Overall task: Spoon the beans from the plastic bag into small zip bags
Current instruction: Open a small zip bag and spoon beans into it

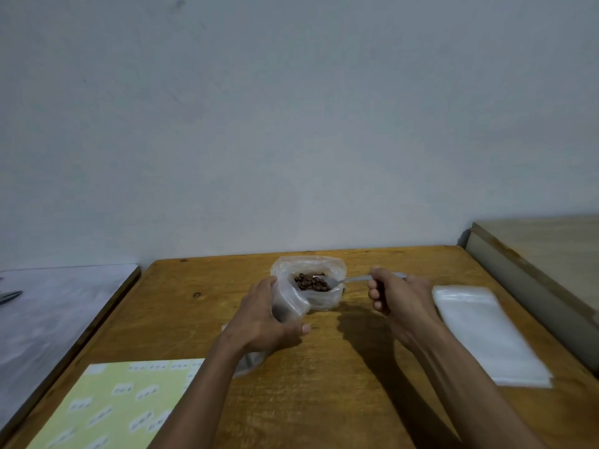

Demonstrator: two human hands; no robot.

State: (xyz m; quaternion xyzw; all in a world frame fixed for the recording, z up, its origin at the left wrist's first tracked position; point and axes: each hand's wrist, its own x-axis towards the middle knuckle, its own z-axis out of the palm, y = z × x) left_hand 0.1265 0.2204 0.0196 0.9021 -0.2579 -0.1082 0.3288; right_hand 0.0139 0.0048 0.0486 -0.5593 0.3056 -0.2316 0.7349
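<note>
A clear plastic bag [324, 298] stands open near the back of the wooden table [324, 400], with brown beans [311, 282] inside. My right hand [395, 296] grips the handle of a metal spoon [351, 279] whose bowl reaches into the bag over the beans. My left hand [264, 319] holds a small zip bag [288, 303] upright just left of the big bag, fingers curled round it. Whether the spoon carries beans I cannot tell.
A stack of empty clear zip bags [486, 335] lies to the right of my right hand. A yellow-green sheet of stickers [123, 406] covers the near left corner. A grey surface [48, 319] adjoins on the left, a beige ledge [534, 270] on the right.
</note>
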